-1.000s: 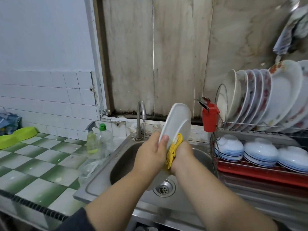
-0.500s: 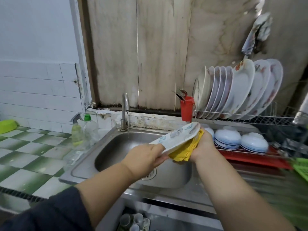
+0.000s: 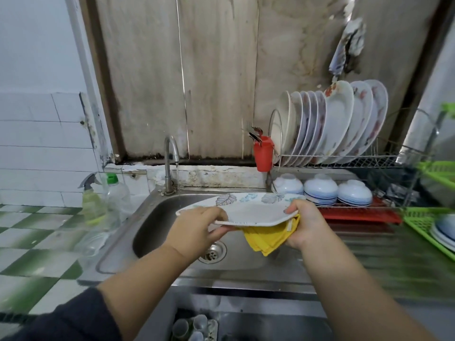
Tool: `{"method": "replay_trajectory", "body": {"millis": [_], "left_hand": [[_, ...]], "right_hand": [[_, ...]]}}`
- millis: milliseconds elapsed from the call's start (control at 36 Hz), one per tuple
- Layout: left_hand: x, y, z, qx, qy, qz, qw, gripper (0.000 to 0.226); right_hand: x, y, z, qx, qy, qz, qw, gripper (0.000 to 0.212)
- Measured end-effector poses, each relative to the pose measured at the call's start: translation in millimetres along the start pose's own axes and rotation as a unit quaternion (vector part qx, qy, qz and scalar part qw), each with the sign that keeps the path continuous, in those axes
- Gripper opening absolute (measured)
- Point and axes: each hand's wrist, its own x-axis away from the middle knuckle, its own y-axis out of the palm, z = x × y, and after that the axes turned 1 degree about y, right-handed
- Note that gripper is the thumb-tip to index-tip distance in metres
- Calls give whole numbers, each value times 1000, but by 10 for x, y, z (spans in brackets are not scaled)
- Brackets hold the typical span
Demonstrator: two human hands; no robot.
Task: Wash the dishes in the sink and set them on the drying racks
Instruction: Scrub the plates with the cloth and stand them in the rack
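Observation:
A white plate with a leaf pattern (image 3: 248,209) is held nearly flat above the steel sink (image 3: 157,217). My left hand (image 3: 194,230) grips its left rim, thumb under the edge. My right hand (image 3: 305,227) grips the right rim together with a folded yellow cloth (image 3: 268,238) that hangs beneath the plate. A thin stream runs from the tap (image 3: 171,156) behind the plate. The metal drying rack (image 3: 344,161) stands to the right, its top tier full of upright plates.
Blue-and-white bowls (image 3: 320,188) sit upside down on the rack's lower tier above a red tray (image 3: 357,215). A red cutlery cup (image 3: 263,153) hangs on the rack. A green basket (image 3: 428,225) is far right. A spray bottle (image 3: 92,200) and clear bottle (image 3: 118,193) stand left of the sink.
The plate has gone from upright, to tilted, to nearly flat over the sink. Both hands kept their grip and the cloth stayed under it. My view swung to the right.

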Motion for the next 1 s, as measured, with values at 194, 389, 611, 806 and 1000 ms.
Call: {"method": "replay_trajectory", "body": {"millis": [194, 389, 611, 806, 1000], "left_hand": [[158, -98, 229, 143, -496, 110, 849, 68], [83, 42, 224, 548, -650, -64, 522, 17], [-40, -10, 165, 673, -577, -51, 459, 28], [-90, -98, 57, 719, -546, -45, 427, 38], [-90, -241, 29, 723, -524, -53, 447, 32]], "right_hand": [[74, 252, 292, -71, -11, 7, 997, 76], [182, 469, 532, -149, -62, 6, 987, 69], [353, 623, 673, -102, -70, 5, 992, 51], [503, 654, 727, -71, -127, 76, 986, 48], [779, 506, 694, -103, -176, 140, 969, 48]]}}
